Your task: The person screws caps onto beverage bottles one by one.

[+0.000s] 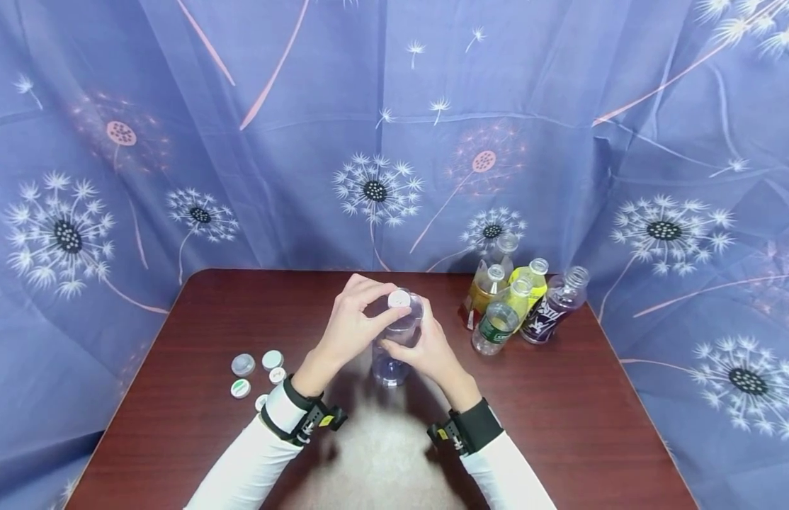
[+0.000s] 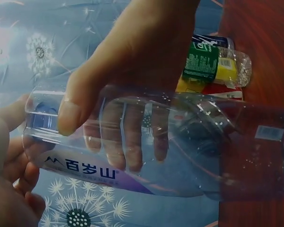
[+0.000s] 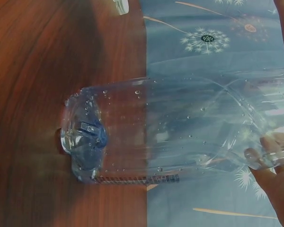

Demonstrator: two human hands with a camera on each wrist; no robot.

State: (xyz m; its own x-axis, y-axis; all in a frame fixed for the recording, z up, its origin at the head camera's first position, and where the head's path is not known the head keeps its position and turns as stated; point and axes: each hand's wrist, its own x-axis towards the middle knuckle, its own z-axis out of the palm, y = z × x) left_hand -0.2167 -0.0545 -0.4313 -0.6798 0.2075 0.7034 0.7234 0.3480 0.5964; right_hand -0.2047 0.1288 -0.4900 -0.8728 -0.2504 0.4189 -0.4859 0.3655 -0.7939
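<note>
A large clear plastic bottle (image 1: 389, 370) stands upright in the middle of the table in the head view. My left hand (image 1: 351, 319) pinches the white cap (image 1: 399, 298) at its mouth between thumb and fingers. Whether the cap is threaded on cannot be told. Lower down, my right hand (image 1: 428, 348) grips the bottle's body, thumb on the near side. The left wrist view shows the right hand's fingers through the clear wall, above a white and purple label (image 2: 92, 172). In the right wrist view the bottle's moulded base (image 3: 87, 137) meets the table, with droplets on the wall.
Several loose caps (image 1: 243, 365) lie on the table (image 1: 197, 439) at the left. Several bottles without caps stand grouped at the back right, among them a green-labelled bottle (image 1: 494, 329) and a purple one (image 1: 554, 304). A blue dandelion-print curtain (image 1: 292, 177) hangs behind.
</note>
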